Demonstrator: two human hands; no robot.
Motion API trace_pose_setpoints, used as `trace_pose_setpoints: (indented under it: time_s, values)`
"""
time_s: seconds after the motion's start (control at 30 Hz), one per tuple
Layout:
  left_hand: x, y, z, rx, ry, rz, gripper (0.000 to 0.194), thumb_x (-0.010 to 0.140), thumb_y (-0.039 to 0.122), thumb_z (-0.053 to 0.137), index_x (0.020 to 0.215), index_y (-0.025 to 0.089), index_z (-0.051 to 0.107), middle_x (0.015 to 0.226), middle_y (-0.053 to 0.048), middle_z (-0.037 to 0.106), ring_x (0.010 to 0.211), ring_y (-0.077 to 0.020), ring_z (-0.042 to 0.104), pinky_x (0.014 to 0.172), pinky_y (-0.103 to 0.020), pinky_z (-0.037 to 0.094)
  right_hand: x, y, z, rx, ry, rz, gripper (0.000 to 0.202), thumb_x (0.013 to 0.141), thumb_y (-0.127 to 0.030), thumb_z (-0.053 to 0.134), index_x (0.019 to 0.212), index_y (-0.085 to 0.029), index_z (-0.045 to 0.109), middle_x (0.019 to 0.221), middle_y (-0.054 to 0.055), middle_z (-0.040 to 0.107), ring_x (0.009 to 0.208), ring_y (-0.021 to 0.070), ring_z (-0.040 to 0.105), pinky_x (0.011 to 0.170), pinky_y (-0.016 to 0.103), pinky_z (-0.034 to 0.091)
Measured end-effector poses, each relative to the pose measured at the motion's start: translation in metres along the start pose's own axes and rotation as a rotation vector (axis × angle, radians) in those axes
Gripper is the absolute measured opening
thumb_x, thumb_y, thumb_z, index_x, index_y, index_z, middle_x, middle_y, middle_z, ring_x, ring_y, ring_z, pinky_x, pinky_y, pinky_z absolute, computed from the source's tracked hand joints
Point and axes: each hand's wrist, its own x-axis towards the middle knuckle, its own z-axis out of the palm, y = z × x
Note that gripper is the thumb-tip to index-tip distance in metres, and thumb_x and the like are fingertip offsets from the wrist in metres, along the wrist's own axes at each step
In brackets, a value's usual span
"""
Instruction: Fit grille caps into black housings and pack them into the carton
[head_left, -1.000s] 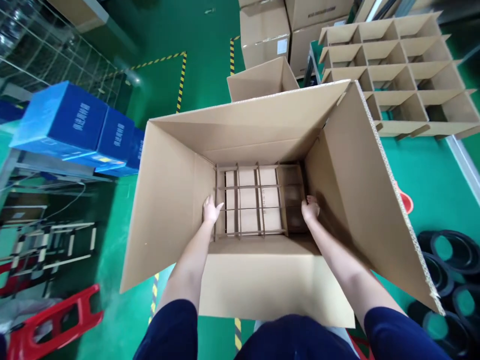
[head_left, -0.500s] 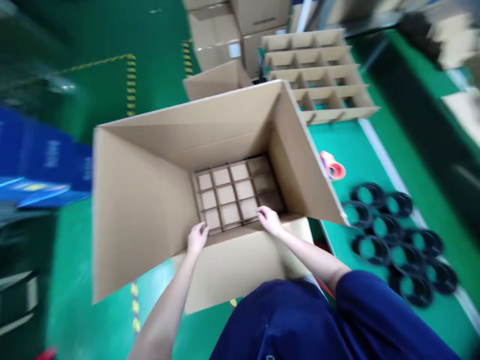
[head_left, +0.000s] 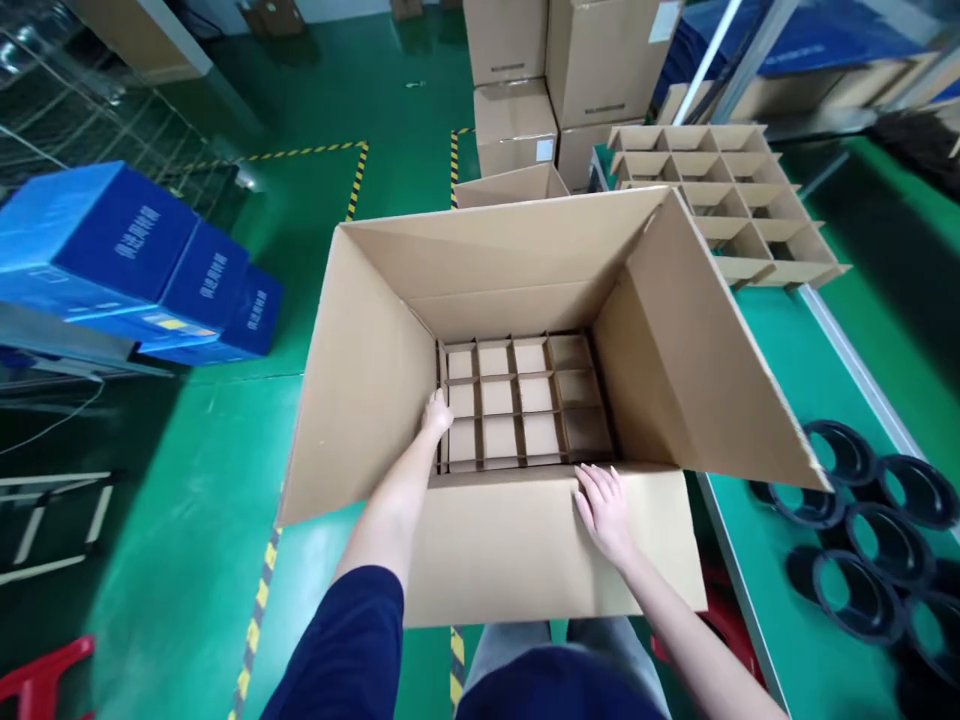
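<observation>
Two bare hands are at one large, open-topped box of brown corrugated cardboard (head_left: 495, 250), which is directly in front of the person, with its flaps spread outward. At the bottom of it lies a grid of interlocked brown cardboard strips (head_left: 516, 376), making about twelve cells. The left hand (head_left: 437, 412) reaches down inside, its fingers bent at the left edge of the grid; I cannot tell whether they pinch a strip or only press beside it. The right hand (head_left: 604, 505) is relaxed and grasps nothing: its fingers lie at the crease of the near flap (head_left: 517, 560). In my judgement, the grid is light, and each strip is rather stiff on its edge, but the whole lattice may skew if it is pushed from only one corner, and thin strips can tear at their slots. It seems better to hold it by two opposite outer strips, close to the crossings, with equal pressure. Dry cardboard should not be slippery. The box itself is probably light for its bulk, and its flaps may swing easily, so a hold on its firm walls looks safer.
</observation>
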Motion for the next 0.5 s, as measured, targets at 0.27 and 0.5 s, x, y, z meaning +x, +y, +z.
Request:
trace_pose_setpoints:
  time_s: [0.27, 0.5]
  values:
    - [0.096, -0.028, 0.053, -0.042, 0.015, -0.090, 0.073, 0.090, 0.015, 0.053, 0.158, 0.011, 0.028, 0.168, -0.020, 0.022, 0.158, -0.0295, 0.015, 0.127, -0.047, 0.022, -0.012, 0.006, 0.015, -0.121, 0.022, 0.016, 0.047, 0.102, -0.028, 0.046, 0.149, -0.030, 0.049, 0.134, 0.008, 0.067, 0.125, 0.0306, 0.062, 0.119, 0.059, 0.032]
    - [0.120, -0.047, 0.076, -0.044, -0.019, -0.137, 0.063, 0.091, 0.013, 0.057, 0.152, 0.008, 0.040, 0.162, -0.021, 0.036, 0.153, -0.0279, 0.030, 0.126, -0.040, 0.025, -0.013, -0.004, 0.010, -0.096, 0.035, 0.068, 0.051, 0.098, -0.026, 0.054, 0.148, -0.034, 0.050, 0.126, 0.006, 0.071, 0.116, 0.0318, 0.066, 0.116, 0.058, 0.033]
